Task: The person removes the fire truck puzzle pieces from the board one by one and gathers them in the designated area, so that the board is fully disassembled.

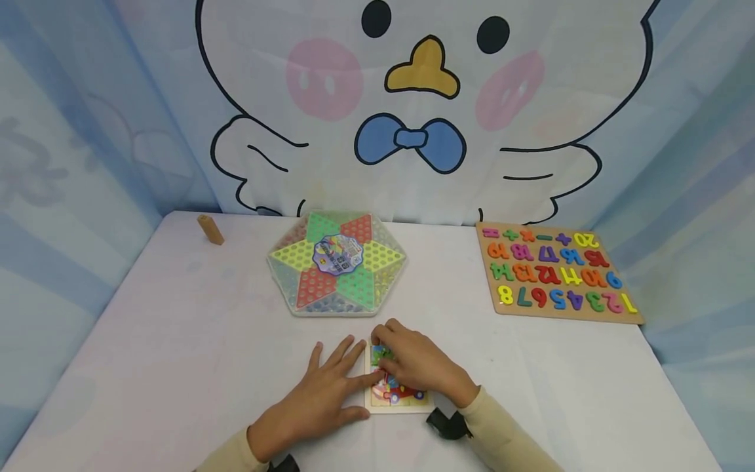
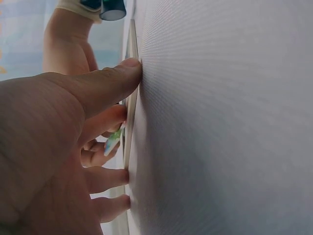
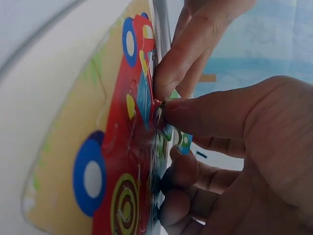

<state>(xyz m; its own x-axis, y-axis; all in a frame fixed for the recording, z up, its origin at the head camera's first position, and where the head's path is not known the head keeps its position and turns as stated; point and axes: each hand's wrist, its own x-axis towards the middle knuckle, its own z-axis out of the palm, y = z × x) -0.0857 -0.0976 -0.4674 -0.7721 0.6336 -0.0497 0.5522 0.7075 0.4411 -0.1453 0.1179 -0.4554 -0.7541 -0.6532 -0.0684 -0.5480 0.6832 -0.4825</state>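
The jigsaw puzzle (image 1: 407,402) is set on the white surface (image 1: 194,328), near the person and between the two hands. Just beyond it a hexagonal game board (image 1: 338,255) is placed; to the far right a number board (image 1: 580,315) is laid, and a small wooden block (image 1: 210,229) is stood at the far left, both well apart. The puzzle's upper right part is covered by the right hand (image 1: 419,360), in whose grip a small green-blue piece (image 3: 185,142) is pinched, tilted. The left hand (image 1: 324,396) is spread at the left edge, with the index finger reached over the frame. A black wrist device (image 1: 448,425) is held close to the near right corner. The red car (image 3: 117,107) is pictured with its wheels toward the person and its long axis running left to right; the puzzle's longer side cannot be told.
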